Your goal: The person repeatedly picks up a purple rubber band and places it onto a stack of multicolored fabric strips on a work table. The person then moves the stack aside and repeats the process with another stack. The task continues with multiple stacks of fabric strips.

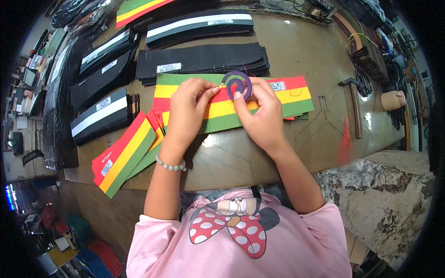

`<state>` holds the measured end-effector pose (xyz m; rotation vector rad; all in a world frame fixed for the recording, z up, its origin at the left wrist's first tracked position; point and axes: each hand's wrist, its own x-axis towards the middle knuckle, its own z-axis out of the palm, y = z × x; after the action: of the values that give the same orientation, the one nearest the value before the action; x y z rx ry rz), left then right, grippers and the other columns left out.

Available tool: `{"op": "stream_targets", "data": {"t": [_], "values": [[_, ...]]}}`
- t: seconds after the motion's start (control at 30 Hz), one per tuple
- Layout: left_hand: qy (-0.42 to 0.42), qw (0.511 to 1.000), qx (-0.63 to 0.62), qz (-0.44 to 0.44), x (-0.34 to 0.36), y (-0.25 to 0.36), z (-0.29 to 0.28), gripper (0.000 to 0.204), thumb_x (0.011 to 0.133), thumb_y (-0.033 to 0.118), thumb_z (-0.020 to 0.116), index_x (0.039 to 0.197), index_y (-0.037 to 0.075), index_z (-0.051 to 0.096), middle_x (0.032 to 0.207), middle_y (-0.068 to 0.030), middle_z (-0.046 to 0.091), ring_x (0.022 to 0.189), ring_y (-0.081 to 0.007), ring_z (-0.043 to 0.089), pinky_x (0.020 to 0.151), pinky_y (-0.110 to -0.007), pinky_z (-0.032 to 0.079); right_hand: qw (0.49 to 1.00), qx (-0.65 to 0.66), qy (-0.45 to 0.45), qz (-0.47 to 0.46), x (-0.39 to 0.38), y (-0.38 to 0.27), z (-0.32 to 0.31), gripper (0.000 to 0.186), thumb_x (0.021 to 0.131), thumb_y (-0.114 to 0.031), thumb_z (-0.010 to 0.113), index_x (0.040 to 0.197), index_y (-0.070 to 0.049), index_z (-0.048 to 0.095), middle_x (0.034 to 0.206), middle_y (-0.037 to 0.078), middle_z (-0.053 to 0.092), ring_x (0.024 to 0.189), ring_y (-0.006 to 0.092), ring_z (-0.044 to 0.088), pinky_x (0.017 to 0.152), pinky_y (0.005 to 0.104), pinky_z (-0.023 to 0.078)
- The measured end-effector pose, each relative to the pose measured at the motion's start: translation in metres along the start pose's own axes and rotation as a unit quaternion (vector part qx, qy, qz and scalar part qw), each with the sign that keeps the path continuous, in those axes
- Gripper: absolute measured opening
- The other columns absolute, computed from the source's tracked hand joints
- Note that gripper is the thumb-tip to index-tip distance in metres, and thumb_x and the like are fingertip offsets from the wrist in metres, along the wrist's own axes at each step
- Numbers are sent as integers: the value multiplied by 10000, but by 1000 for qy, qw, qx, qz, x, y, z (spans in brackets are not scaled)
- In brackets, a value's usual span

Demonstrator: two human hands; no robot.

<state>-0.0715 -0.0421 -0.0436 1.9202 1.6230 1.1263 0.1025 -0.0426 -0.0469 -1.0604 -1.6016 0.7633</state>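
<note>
Striped webbing strips (pixel 222 123) in green, yellow and red lie across the table in front of me. Over them, my right hand (pixel 262 109) grips a purple looped tool (pixel 247 87), its rings like the handles of small scissors; no blades can be made out clearly. Close to its left, my left hand (pixel 190 104) is closed in a pinch above the strips. What its fingertips hold, perhaps a thread or the webbing, is too small to tell. A white label (pixel 278 85) shows on the red band to the right.
More striped strips (pixel 125 157) fan out at the left front edge. Behind lie stacks of black webbing (pixel 204 58) and black strips with a white band (pixel 199 25). A hammer (pixel 356 106) and a red thread tangle (pixel 345 141) lie at the right.
</note>
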Motion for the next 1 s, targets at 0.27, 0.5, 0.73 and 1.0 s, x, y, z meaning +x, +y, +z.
{"op": "stream_targets", "data": {"t": [0.27,0.5,0.73,1.0], "values": [[32,999,-6,31,-5,-4,7,106,900,57,680,918,-40,644,889,-156,629,782,-312,624,704,-388,501,996,-80,22,-28,-7,6,4,111,826,-40,673,875,50,631,1016,182,617,893,319,627,808,390,514],[73,997,-8,4,-7,1,-4,100,902,55,682,914,-42,662,883,-154,652,782,-285,656,703,-357,517,998,-57,29,2,-6,8,7,109,815,-51,684,840,38,626,1005,169,624,930,322,609,823,400,499],[31,998,58,-8,-11,6,-12,112,909,57,674,924,-48,640,888,-170,636,787,-337,644,710,-401,513,987,-146,6,-64,-5,5,13,133,812,-98,692,845,22,644,1011,150,629,933,322,580,830,411,482],[45,998,36,-30,-12,3,-7,122,945,71,630,943,-49,606,899,-182,617,815,-348,624,737,-419,498,993,-111,-7,-33,-5,3,11,143,813,-105,690,850,24,642,987,151,622,940,330,578,831,418,482]]}}
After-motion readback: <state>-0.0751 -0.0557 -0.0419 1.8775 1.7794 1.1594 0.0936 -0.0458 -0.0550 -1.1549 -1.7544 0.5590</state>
